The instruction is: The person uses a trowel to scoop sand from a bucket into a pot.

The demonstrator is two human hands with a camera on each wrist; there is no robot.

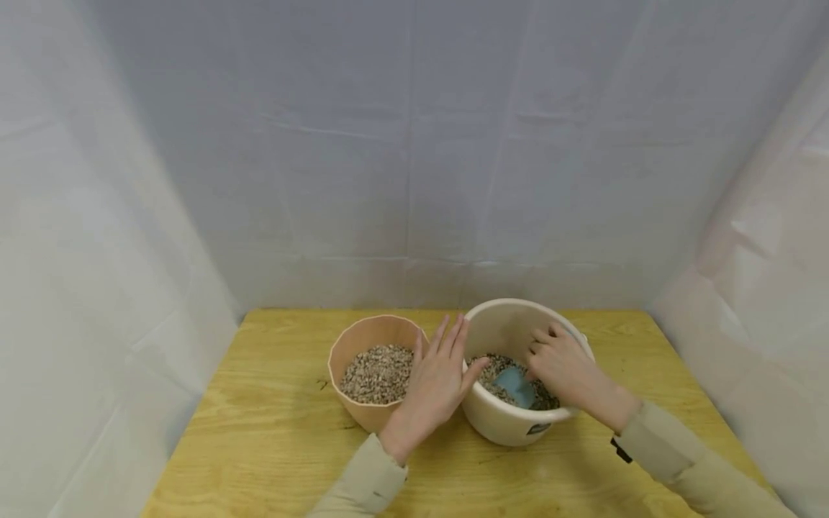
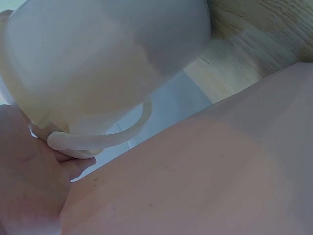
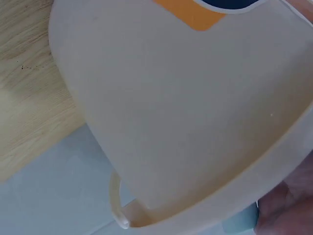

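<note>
A tan faceted pot [image 1: 363,339] holding gravel [image 1: 378,374] stands next to a cream bucket [image 1: 505,308] with gravel [image 1: 494,365] and a blue scoop [image 1: 516,385] inside. My left hand [image 1: 437,378] lies flat with straight fingers across the gap, touching both rims. My right hand [image 1: 560,363] is inside the bucket, fingers curled round the scoop's hidden handle end. The left wrist view shows the bucket wall [image 2: 98,58], its bail handle [image 2: 112,139] and the pot's side [image 2: 205,176]. The right wrist view shows the bucket's outside [image 3: 195,107] and a bit of the scoop [image 3: 239,223].
Both containers stand mid-table on a yellow wooden table [image 1: 272,432]. White cloth walls [image 1: 414,180] close in the back and both sides. Bare wood lies in front and to the left of the pot. The bucket carries an orange label [image 3: 195,14].
</note>
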